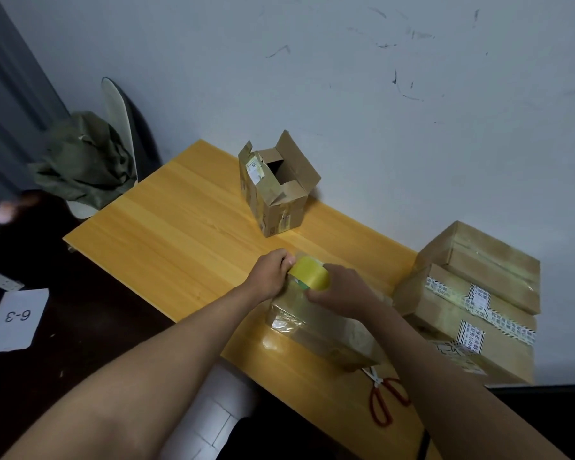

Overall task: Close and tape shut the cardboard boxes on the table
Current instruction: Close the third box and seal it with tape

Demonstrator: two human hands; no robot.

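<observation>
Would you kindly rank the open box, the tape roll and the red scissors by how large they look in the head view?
1. Open box, clearly largest.
2. Red scissors, partly hidden by the forearm.
3. Tape roll, partly covered by the hands.
Scissors and roll are close; the scissors lie nearer the camera.

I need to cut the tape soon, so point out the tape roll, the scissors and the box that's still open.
tape roll (pixel 312 275), head view, yellow outer band.
scissors (pixel 384 405), head view, red handle loops.
open box (pixel 281 187), head view, front wall below flaps.
</observation>
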